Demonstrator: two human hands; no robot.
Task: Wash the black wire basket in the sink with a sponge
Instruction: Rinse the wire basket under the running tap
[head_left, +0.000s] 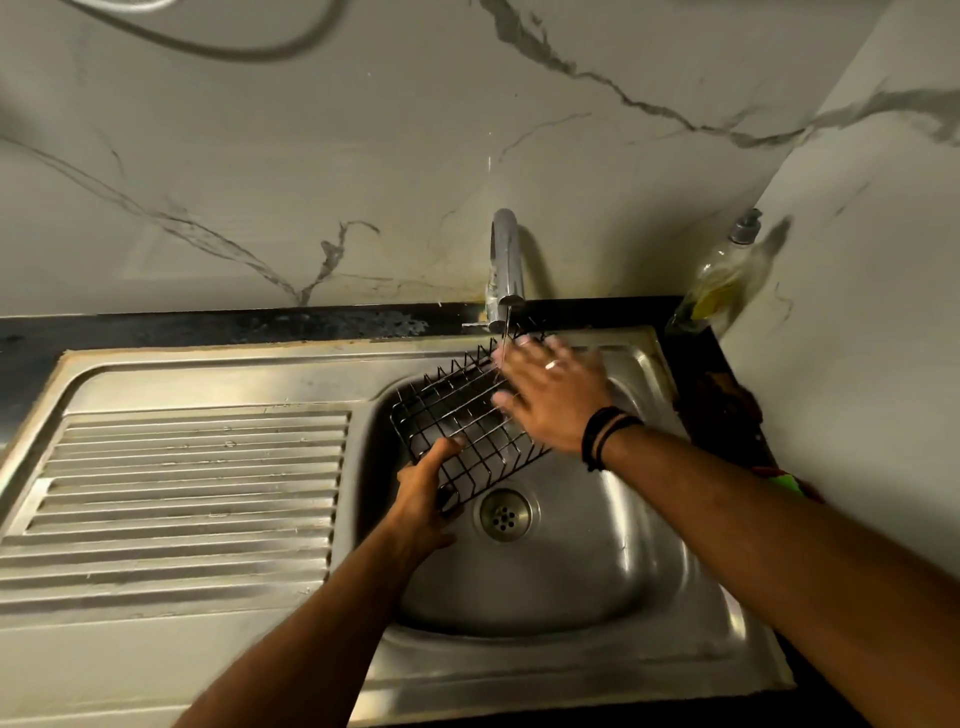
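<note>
The black wire basket (457, 415) is held tilted over the steel sink (571, 587), under a thin stream of water from the tap (506, 260). My left hand (428, 499) grips its near lower corner. Over the basket's far right part lies my right hand (550, 397), flat and with fingers spread, blurred, holding nothing. No sponge shows in either hand.
A ribbed steel draining board (176, 493) lies left of the bowl. The drain (505, 515) sits just below the basket. A clear soap pump bottle (719, 275) stands in the back right corner. Green and red items (784, 480) lie on the dark counter at right.
</note>
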